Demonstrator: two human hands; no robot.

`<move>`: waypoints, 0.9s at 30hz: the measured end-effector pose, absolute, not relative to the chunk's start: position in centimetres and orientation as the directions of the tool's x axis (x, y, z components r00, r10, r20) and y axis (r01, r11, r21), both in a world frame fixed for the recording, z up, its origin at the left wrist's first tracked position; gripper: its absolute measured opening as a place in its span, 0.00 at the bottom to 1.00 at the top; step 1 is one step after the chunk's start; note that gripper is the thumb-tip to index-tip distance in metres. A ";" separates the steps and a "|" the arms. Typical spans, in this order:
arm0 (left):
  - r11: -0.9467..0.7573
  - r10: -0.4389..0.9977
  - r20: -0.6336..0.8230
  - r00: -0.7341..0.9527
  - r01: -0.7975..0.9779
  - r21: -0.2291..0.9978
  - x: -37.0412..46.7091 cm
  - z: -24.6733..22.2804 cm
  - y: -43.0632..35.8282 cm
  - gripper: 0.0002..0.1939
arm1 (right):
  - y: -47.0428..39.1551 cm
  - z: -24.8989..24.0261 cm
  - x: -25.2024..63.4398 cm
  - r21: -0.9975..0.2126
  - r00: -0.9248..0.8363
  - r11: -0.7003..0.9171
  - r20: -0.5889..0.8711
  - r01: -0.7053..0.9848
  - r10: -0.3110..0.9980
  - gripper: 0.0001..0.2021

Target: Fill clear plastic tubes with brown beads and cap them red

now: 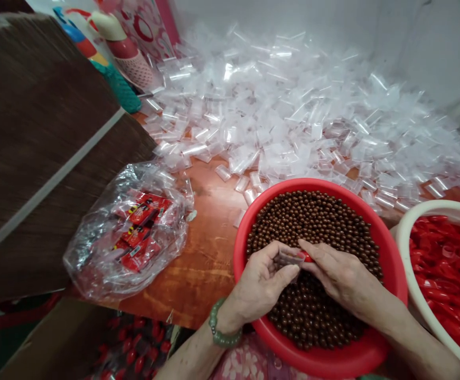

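Observation:
My left hand [263, 282] is closed around a small clear plastic tube [289, 257], held level over a red basin [241, 248]. From the right, my right hand [338, 272] pinches a small red plastic piece [306, 257] at the tube's open end. Whether the red piece sits inside the tube or only touches it, I cannot tell. Under both hands the basin is filled with round brown balls [312, 216]. A green bead bracelet [222, 327] circles my left wrist.
A heap of clear plastic tubes [261, 121] covers the table [209, 211] behind. A white basin [404, 237] of red plastic pieces [447, 279] stands right. Left are a clear bag [91, 253] with red packets, stacked brown cardboard [43, 132] and bottles [129, 58]. A box below holds red-ended pieces [134, 348].

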State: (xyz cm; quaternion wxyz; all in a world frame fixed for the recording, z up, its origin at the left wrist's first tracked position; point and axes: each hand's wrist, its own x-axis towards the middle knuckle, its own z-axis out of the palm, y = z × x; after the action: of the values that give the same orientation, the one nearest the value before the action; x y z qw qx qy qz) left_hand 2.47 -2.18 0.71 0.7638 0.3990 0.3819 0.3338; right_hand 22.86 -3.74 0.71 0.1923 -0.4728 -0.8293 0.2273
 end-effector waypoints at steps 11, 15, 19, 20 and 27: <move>0.342 0.799 -0.287 0.529 -0.005 0.940 2.5 0.5 -2.3 0.09 | -2.8 3.5 22.5 -0.883 -0.211 0.165 0.077 0.439 0.975 0.08; 0.280 0.816 -0.260 0.517 0.041 0.959 2.5 0.3 -2.4 0.08 | -2.8 3.6 21.6 -0.774 -0.310 0.300 0.141 0.557 0.940 0.09; 0.193 0.834 -0.221 0.506 0.107 0.975 2.5 0.7 -2.3 0.07 | -2.9 3.7 21.5 -0.730 -0.350 0.362 0.179 0.579 0.920 0.10; 0.173 0.841 -0.212 0.499 0.123 0.977 2.5 0.7 -2.2 0.07 | -2.9 3.8 21.5 -0.717 -0.364 0.379 0.185 0.585 0.913 0.10; 0.040 0.865 -0.147 0.480 0.226 0.973 2.7 0.8 -2.4 0.05 | -2.7 4.1 21.4 -0.640 -0.412 0.446 0.215 0.626 0.885 0.12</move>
State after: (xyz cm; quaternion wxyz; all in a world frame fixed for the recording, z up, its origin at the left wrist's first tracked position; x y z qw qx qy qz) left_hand 2.66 -2.45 0.78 0.5796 0.6355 0.4291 0.2758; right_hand 21.41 -2.66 4.07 0.2721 -0.4689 -0.8057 0.2387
